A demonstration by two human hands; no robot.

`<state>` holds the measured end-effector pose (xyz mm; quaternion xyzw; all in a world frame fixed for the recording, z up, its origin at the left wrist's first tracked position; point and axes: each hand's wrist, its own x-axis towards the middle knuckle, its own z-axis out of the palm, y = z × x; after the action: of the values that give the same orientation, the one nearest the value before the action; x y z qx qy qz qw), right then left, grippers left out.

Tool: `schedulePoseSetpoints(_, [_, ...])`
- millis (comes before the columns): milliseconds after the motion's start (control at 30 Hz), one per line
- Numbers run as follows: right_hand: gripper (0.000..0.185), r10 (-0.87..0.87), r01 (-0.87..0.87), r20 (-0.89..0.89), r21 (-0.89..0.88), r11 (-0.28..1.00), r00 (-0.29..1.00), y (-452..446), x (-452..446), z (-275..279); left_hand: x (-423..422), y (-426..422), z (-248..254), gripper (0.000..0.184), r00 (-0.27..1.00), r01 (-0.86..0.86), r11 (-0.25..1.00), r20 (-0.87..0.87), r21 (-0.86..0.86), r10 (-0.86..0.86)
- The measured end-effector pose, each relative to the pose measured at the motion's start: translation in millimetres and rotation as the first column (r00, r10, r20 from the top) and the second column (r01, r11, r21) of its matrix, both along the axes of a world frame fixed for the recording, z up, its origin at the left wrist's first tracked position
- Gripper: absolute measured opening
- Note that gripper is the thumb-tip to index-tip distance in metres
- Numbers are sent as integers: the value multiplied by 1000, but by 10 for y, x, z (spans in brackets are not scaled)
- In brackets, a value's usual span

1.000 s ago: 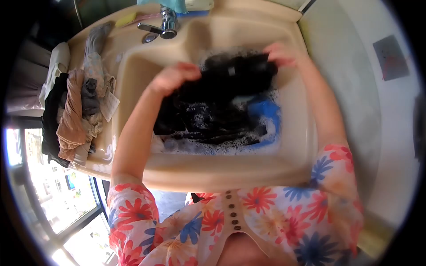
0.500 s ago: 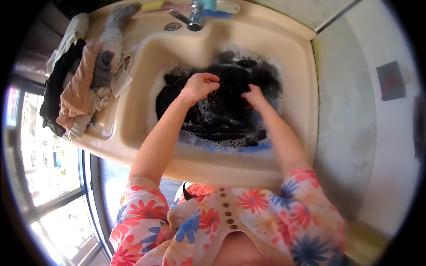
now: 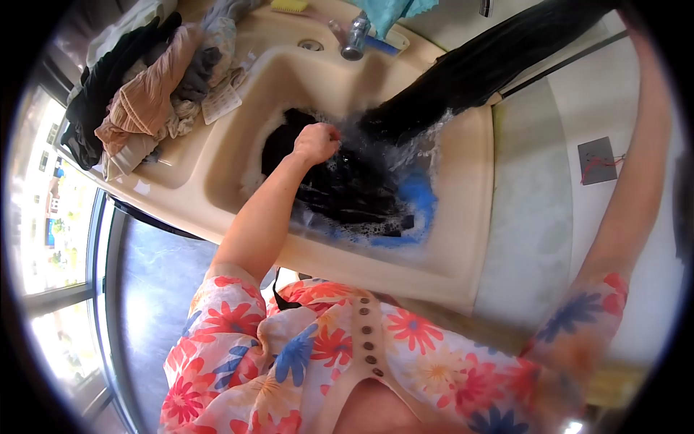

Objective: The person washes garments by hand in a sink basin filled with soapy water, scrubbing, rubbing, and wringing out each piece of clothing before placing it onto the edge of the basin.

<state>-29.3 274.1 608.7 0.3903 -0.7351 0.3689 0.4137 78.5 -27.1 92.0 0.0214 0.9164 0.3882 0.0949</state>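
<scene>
A long piece of black, wet clothing stretches from the soapy water up to the top right. My right forearm reaches up to its raised end, where the hand is almost wholly lost at the dark frame edge. My left hand is closed, fingers curled, at the black cloth in the basin; its fingertips are partly hidden. Whether both dark parts are one garment cannot be told. Something blue shows under the water beside the cloth.
A beige sink surrounds the water. On its left ledge lies a heap of clothes. At the back are a faucet, a yellow brush and a turquoise cloth. A wall plate with red wires is on the right.
My right hand has gone from the water far up and right, and black cloth now stretches up to it. My left hand stays over the basin. The blue thing shows more.
</scene>
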Motion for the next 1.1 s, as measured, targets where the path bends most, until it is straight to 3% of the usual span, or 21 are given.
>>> schedulePoseSetpoints(33, [39,88,-40,198,-234,971,976,-84,161,-17,1,7,-3,22,1000,2,1000,3,6,-2])
schedulePoseSetpoints(67, [38,90,-24,241,-264,964,966,-86,211,-62,-3,11,-11,22,1000,3,1000,6,12,-3])
schedulePoseSetpoints(233, [34,29,76,566,-160,984,824,-128,210,-1058,20,34,56,22,999,47,999,-4,-6,-47])
schedulePoseSetpoints(367, [32,-130,207,841,22,978,525,-210,152,-2871,10,68,38,22,998,60,998,-36,-15,-60])
schedulePoseSetpoints(433, [35,-312,431,889,151,890,334,-256,118,-4112,-7,68,23,23,998,56,998,-40,-18,-57])
schedulePoseSetpoints(467, [38,-231,521,921,35,853,315,-240,150,-4793,-2,71,32,23,998,54,998,-28,-14,-55])
schedulePoseSetpoints(500, [43,-304,439,950,246,864,65,-303,334,-4974,-2,69,39,23,998,53,999,-19,-11,-53])
schedulePoseSetpoints(567, [45,-296,406,952,243,881,71,-3,314,-5902,-6,61,43,25,998,58,998,-29,-40,-59])
schedulePoseSetpoints(633, [47,-267,444,953,179,878,143,-123,321,-5601,3,70,53,29,996,78,996,-28,-48,-80])
schedulePoseSetpoints(700, [48,-194,520,938,18,854,286,-501,343,-4751,8,57,63,37,995,97,994,-26,-48,-98])
schedulePoseSetpoints(733, [44,-162,437,946,24,899,281,-573,252,-4242,22,66,85,45,994,93,995,-47,-47,-95])
schedulePoseSetpoints(767, [38,-204,445,894,6,896,399,-729,295,-3767,43,71,113,52,993,93,995,-65,-45,-95])
schedulePoseSetpoints(800, [33,-49,268,890,-84,960,453,-723,271,-3322,56,75,151,61,991,95,995,-86,-44,-98])
schedulePoseSetpoints(833, [29,-55,252,879,-75,965,474,-578,96,-3024,69,88,196,68,991,82,996,-108,-26,-85])
schedulePoseSetpoints(867, [26,92,129,825,-196,972,558,-622,187,-2616,87,118,251,76,989,68,998,-130,-5,-68])
schedulePoseSetpoints(900, [11,161,23,761,-225,974,629,-659,309,-2235,100,140,296,84,987,55,998,-151,11,-53])
schedulePoseSetpoints(933, [10,164,-61,777,-159,985,607,-709,387,-1845,106,169,338,88,975,33,999,-221,30,-25])
schedulePoseSetpoints(1000, [16,188,-49,691,-217,975,698,-1035,589,-1309,78,251,429,98,934,-11,998,-355,68,34])
schedulePoseSetpoints(1100, [10,310,-141,622,-306,942,719,-1403,906,-843,71,418,695,104,860,-49,982,-491,185,136])
